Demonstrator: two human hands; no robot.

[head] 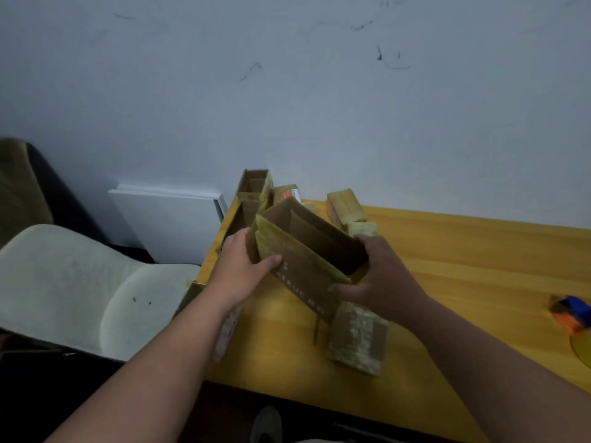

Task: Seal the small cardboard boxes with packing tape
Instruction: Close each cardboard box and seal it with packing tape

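Observation:
Both my hands hold a small open cardboard box (303, 251) tilted above the yellow wooden table (463, 266). Its flaps stand up and old yellowish tape clings to its near side. My left hand (240, 266) grips the box's left end, thumb on the printed front. My right hand (380, 276) grips the right end, fingers curled round the corner. A taped-up box (358, 340) lies on the table just below the held one. At the table's right edge sits a blue and orange tape dispenser (572, 311) with a yellowish tape roll (583, 350) partly cut off.
More open boxes (252, 187) stand against the wall at the table's back left corner, and taped boxes (345, 206) lie behind the held one. A pale chair (80, 292) stands left of the table. A white board (172, 219) leans on the wall.

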